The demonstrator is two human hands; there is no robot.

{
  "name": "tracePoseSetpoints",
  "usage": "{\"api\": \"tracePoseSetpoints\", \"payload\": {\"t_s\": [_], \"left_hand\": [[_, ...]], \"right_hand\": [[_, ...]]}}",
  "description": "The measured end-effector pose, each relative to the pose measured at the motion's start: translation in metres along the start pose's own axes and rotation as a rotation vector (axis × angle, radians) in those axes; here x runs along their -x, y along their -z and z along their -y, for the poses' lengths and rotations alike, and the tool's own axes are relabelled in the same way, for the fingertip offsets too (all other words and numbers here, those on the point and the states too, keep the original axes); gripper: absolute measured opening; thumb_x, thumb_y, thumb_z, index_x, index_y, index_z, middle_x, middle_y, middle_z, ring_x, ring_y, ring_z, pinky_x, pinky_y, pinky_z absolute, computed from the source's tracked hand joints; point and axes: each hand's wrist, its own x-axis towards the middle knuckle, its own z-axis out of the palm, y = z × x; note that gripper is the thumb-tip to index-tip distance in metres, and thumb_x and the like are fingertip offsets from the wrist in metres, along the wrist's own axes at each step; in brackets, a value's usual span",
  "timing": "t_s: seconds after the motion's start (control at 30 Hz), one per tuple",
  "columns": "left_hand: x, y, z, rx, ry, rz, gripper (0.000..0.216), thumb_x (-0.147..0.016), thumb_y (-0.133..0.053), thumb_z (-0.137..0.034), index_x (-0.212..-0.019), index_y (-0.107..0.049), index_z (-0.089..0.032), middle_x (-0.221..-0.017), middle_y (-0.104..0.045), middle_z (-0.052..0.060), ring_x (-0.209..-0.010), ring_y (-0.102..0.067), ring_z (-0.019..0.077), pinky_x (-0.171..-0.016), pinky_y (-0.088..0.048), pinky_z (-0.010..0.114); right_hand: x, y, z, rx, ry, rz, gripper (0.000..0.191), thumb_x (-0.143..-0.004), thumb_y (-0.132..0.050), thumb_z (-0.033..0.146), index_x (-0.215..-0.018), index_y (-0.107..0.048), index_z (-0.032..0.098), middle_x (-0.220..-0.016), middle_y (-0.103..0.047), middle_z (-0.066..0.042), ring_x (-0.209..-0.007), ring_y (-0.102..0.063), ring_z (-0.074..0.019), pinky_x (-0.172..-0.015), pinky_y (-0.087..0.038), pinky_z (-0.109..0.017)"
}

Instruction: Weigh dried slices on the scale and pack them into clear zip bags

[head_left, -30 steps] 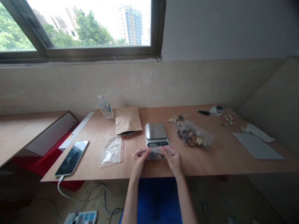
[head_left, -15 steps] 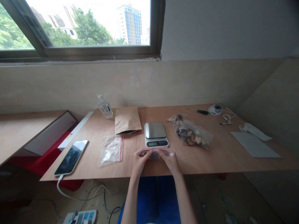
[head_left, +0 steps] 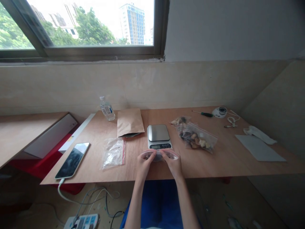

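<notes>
Between my two hands is a clear zip bag (head_left: 157,157), its top edge pinched from both sides near the table's front. My left hand (head_left: 144,160) is closed on the left part of the bag's rim, and my right hand (head_left: 173,161) on the right part. Both thumbs meet near the middle of the rim. What lies inside the bag is mostly hidden. Just behind it stands a digital kitchen scale (head_left: 159,133) with a bare steel plate. To the right lie a zip bag of dried mushroom-like pieces (head_left: 197,140) and a smaller similar bag (head_left: 180,121).
Left of the scale are a brown paper pouch (head_left: 130,122), flat clear zip bags (head_left: 113,153), a bottle (head_left: 107,109) and a phone (head_left: 72,161) on a cable. At right are a screwdriver (head_left: 206,114), a white camera (head_left: 219,112) and a grey sheet (head_left: 259,149).
The held bag and both hands have risen slightly towards the scale, now covering its front edge. The other things on the table stay where they were.
</notes>
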Motion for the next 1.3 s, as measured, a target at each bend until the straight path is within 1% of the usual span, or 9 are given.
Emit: {"api": "tracePoseSetpoints", "payload": {"t_s": [0.13,0.27,0.4,0.63,0.77,0.97,1.1,1.2,1.3], "left_hand": [[0.0,0.001,-0.004,-0.047,-0.031,0.071,0.021,-0.074,-0.067,-0.035,-0.08,-0.073,-0.016,-0.085,-0.071,0.009,-0.085,-0.064,0.0214,-0.076,-0.049,0.029],[0.001,0.002,-0.003,-0.083,-0.071,0.04,0.02,-0.075,-0.066,-0.035,-0.079,-0.072,-0.016,-0.083,-0.071,0.008,-0.083,-0.064,0.0207,-0.075,-0.05,0.029],[0.001,-0.001,-0.004,-0.13,-0.119,0.002,0.02,-0.077,-0.064,-0.035,-0.076,-0.071,-0.017,-0.081,-0.07,0.006,-0.082,-0.064,0.0194,-0.073,-0.049,0.027],[0.005,-0.007,-0.01,-0.16,-0.159,-0.082,0.02,-0.078,-0.062,-0.036,-0.082,-0.069,-0.017,-0.081,-0.069,0.006,-0.078,-0.064,0.0186,-0.07,-0.049,0.026],[0.006,-0.005,-0.016,-0.092,-0.089,-0.073,0.023,-0.077,-0.064,-0.038,-0.081,-0.07,-0.016,-0.081,-0.069,0.006,-0.08,-0.064,0.0205,-0.072,-0.05,0.028],[0.007,-0.011,-0.021,0.025,-0.014,-0.056,0.028,-0.077,-0.062,-0.042,-0.078,-0.069,-0.014,-0.075,-0.068,0.005,-0.073,-0.063,0.0191,-0.067,-0.05,0.028],[0.004,-0.016,-0.022,0.056,-0.032,-0.132,0.034,-0.077,-0.06,-0.047,-0.074,-0.068,-0.015,-0.07,-0.066,0.003,-0.067,-0.062,0.017,-0.064,-0.048,0.026],[-0.001,-0.013,-0.023,0.03,0.004,-0.233,0.046,-0.08,-0.051,-0.055,-0.065,-0.067,-0.015,-0.061,-0.065,0.004,-0.061,-0.061,0.0163,-0.061,-0.048,0.025],[-0.006,-0.01,-0.023,-0.002,0.075,-0.212,0.059,-0.084,-0.038,-0.061,-0.062,-0.067,-0.015,-0.06,-0.066,0.006,-0.061,-0.063,0.0178,-0.064,-0.05,0.027]], "right_hand": [[-0.001,-0.001,0.002,-0.016,-0.001,0.097,0.016,-0.079,-0.063,0.032,-0.081,-0.07,0.018,-0.084,-0.068,-0.006,-0.085,-0.063,-0.0206,-0.079,-0.051,-0.034],[-0.001,-0.003,0.001,-0.043,-0.005,0.127,0.015,-0.079,-0.063,0.032,-0.08,-0.07,0.019,-0.084,-0.068,-0.005,-0.084,-0.063,-0.0198,-0.079,-0.05,-0.033],[0.0,-0.009,-0.001,-0.035,0.025,0.087,0.015,-0.078,-0.063,0.032,-0.075,-0.07,0.019,-0.079,-0.067,-0.004,-0.08,-0.062,-0.0186,-0.075,-0.05,-0.031],[0.001,-0.014,0.004,-0.058,0.071,-0.034,0.014,-0.077,-0.066,0.032,-0.075,-0.069,0.019,-0.075,-0.066,-0.003,-0.074,-0.061,-0.0171,-0.069,-0.05,-0.029],[0.002,-0.008,0.005,-0.046,0.021,0.031,0.02,-0.082,-0.06,0.037,-0.081,-0.071,0.02,-0.082,-0.069,-0.006,-0.08,-0.063,-0.02,-0.073,-0.051,-0.032],[0.005,-0.011,0.003,0.037,0.045,-0.132,0.029,-0.083,-0.057,0.042,-0.07,-0.067,0.019,-0.071,-0.065,-0.005,-0.07,-0.061,-0.0194,-0.066,-0.05,-0.031],[0.002,-0.007,0.009,-0.017,-0.025,-0.099,0.032,-0.083,-0.055,0.048,-0.078,-0.067,0.018,-0.07,-0.067,-0.005,-0.07,-0.064,-0.0201,-0.065,-0.051,-0.03],[-0.003,0.005,0.013,-0.015,-0.059,-0.074,0.035,-0.084,-0.052,0.05,-0.087,-0.067,0.018,-0.067,-0.069,-0.004,-0.066,-0.065,-0.0197,-0.068,-0.051,-0.03],[-0.008,0.017,0.013,0.02,-0.036,-0.072,0.037,-0.086,-0.049,0.05,-0.085,-0.067,0.018,-0.063,-0.069,-0.004,-0.063,-0.065,-0.0193,-0.069,-0.05,-0.03]]}}
